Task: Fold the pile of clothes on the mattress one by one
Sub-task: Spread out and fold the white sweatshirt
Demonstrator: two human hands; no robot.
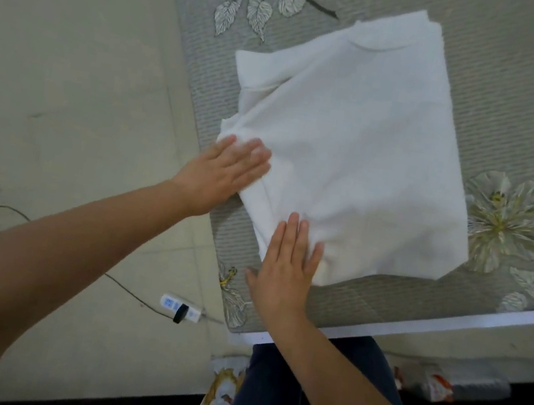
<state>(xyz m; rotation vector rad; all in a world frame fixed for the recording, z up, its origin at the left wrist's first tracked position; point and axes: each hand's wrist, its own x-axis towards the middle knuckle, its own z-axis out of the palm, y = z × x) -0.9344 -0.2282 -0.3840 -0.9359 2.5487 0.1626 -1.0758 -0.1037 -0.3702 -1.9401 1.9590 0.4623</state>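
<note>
Hands: left hand (228, 170) and right hand (285, 267) both flat, fingers straight, pressing white garment (352, 152), gripping nothing | Location: garment part-folded at mattress (516, 101) near corner | Relation: cloth extends away from hands toward far edge; right hand nearer.

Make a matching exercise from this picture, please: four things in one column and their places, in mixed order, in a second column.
Things
1. left hand
2. right hand
3. white folded cloth garment
4. white plastic power strip

Places
A. on the tiled floor, beside the mattress
B. flat on the garment's left edge
C. spread on the grey leaf-patterned mattress
D. flat on the garment's near corner, palm partly on the mattress

Pairs: 1-B, 2-D, 3-C, 4-A
</note>
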